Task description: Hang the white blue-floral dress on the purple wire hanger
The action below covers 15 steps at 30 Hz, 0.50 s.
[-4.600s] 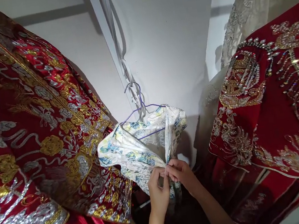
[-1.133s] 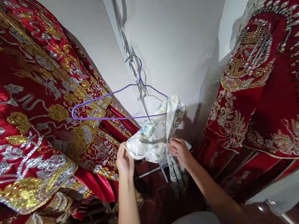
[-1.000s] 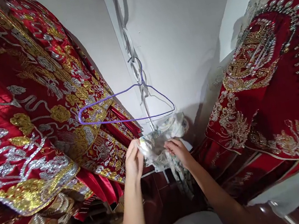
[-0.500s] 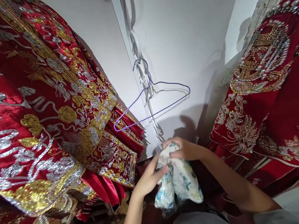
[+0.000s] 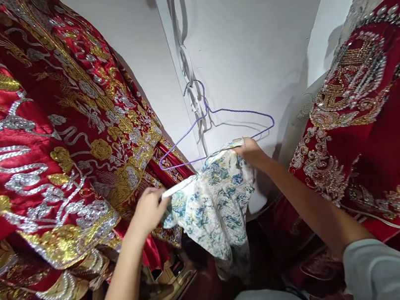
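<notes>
A white garment (image 5: 214, 210) with a blue, green and yellow floral print hangs spread between my hands. Its upper edge is a pale band stretched wide; the exact kind of garment is unclear. My left hand (image 5: 151, 208) pinches one end of the band, lower and to the left. At the other end, my right hand (image 5: 249, 151) grips the band, higher and nearer the wall. Just behind the garment's upper edge is a purple wire hanger (image 5: 233, 110), its lower bar partly covered by cloth and my right hand. The hanger's hook hangs on a white strip of rings (image 5: 186, 64).
Red robes (image 5: 94, 110) with gold and silver embroidery hang close on the left. On the right hangs a red beaded dress (image 5: 383, 142), with a pale lace garment behind it. A white wall (image 5: 243, 38) stands ahead. Wooden furniture (image 5: 172, 289) is at lower left.
The floral garment was bunched between close hands lower down. Now my hands are wide apart and higher, with its band stretched open in front of the hanger.
</notes>
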Each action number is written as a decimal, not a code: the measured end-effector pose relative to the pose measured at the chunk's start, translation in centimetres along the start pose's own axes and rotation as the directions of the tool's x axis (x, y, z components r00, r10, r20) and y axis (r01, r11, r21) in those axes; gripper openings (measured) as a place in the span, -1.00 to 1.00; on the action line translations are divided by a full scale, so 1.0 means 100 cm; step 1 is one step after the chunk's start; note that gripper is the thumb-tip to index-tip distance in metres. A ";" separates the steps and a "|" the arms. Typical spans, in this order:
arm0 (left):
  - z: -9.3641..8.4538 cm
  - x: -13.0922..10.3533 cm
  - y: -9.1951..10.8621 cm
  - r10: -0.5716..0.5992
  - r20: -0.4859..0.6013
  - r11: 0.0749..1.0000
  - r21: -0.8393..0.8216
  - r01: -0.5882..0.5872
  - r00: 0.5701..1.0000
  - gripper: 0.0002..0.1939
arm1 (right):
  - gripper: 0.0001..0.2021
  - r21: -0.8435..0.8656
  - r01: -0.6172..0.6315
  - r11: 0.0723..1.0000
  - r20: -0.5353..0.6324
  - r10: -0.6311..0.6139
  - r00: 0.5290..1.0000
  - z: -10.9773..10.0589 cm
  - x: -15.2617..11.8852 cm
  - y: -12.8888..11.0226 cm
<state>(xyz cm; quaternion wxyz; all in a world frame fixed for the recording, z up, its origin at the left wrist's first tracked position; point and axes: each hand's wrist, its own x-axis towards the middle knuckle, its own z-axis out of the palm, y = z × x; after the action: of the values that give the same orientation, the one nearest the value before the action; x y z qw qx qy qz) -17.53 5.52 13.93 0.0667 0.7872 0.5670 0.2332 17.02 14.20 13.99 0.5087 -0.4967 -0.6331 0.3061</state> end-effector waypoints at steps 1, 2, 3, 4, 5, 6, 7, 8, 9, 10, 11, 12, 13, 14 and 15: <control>-0.004 0.007 -0.004 0.026 -0.042 1.000 0.013 -0.026 0.999 -0.76 | -0.79 -0.053 -0.007 0.999 -0.009 0.007 1.000 -0.006 -0.001 0.000; -0.008 0.014 -0.006 0.048 -0.075 0.999 0.013 -0.047 0.996 -0.77 | -0.77 -0.092 -0.013 0.996 -0.012 0.012 1.000 -0.011 -0.003 -0.002; -0.010 0.020 -0.006 0.067 -0.101 0.998 0.001 -0.067 0.993 -0.77 | -0.76 -0.114 -0.020 0.993 -0.015 0.018 1.000 -0.015 -0.005 -0.003; -0.012 0.025 -0.004 0.082 -0.130 0.996 -0.019 -0.085 0.988 -0.76 | -0.75 -0.119 -0.028 0.993 -0.016 0.026 1.000 -0.018 -0.006 -0.005; -0.014 0.030 0.001 0.086 -0.164 0.995 -0.045 -0.094 0.983 -0.74 | -0.76 -0.112 -0.036 0.993 -0.015 0.034 0.999 -0.019 -0.008 -0.006; -0.015 0.035 0.008 0.074 -0.205 0.993 -0.076 -0.092 0.976 -0.73 | -0.76 -0.100 -0.042 0.994 -0.016 0.040 0.999 -0.018 -0.010 -0.007; -0.016 0.039 0.016 0.055 -0.249 0.990 -0.110 -0.084 0.967 -0.73 | -0.75 -0.086 -0.044 0.995 -0.011 0.043 0.999 -0.016 -0.013 -0.008; -0.018 0.045 0.024 0.031 -0.298 0.987 -0.142 -0.077 0.954 -0.75 | -0.74 -0.072 -0.039 0.997 -0.004 0.039 0.999 -0.012 -0.015 -0.008; -0.019 0.050 0.032 0.011 -0.346 0.983 -0.169 -0.074 0.938 -0.78 | -0.72 -0.058 -0.028 0.998 0.000 0.028 1.000 -0.006 -0.018 -0.007; -0.020 0.056 0.039 0.006 -0.389 0.979 -0.184 -0.084 0.921 -0.82 | -0.70 -0.044 -0.012 0.999 0.008 0.012 1.000 -0.001 -0.021 -0.007; -0.021 0.063 0.046 0.023 -0.422 0.976 -0.185 -0.111 0.906 -0.86 | -0.69 -0.028 0.007 1.000 0.023 -0.006 1.000 0.005 -0.025 -0.006; -0.022 0.069 0.051 0.058 -0.441 0.974 -0.173 -0.148 0.896 -0.85 | -0.68 -0.013 0.025 1.000 0.045 -0.024 0.999 0.010 -0.028 -0.006; -0.022 0.076 0.054 0.101 -0.442 0.971 -0.151 -0.185 0.891 -0.79 | -0.68 -0.002 0.043 0.999 0.067 -0.043 0.997 0.014 -0.031 -0.007; -0.023 0.082 0.056 0.142 -0.427 0.968 -0.128 -0.215 0.893 -0.72 | -0.69 0.001 0.065 0.998 0.090 -0.065 0.994 0.016 -0.034 -0.008; -0.023 0.088 0.056 0.174 -0.405 0.965 -0.112 -0.238 0.898 -0.66 | -0.71 -0.005 0.093 0.996 0.112 -0.092 0.990 0.016 -0.036 -0.009</control>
<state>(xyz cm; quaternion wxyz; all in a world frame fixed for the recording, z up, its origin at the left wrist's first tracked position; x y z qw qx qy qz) -11.50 11.31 20.57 -0.0106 0.7725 0.4615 0.4360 15.16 10.73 13.11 0.4837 -0.4517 -0.6843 0.3062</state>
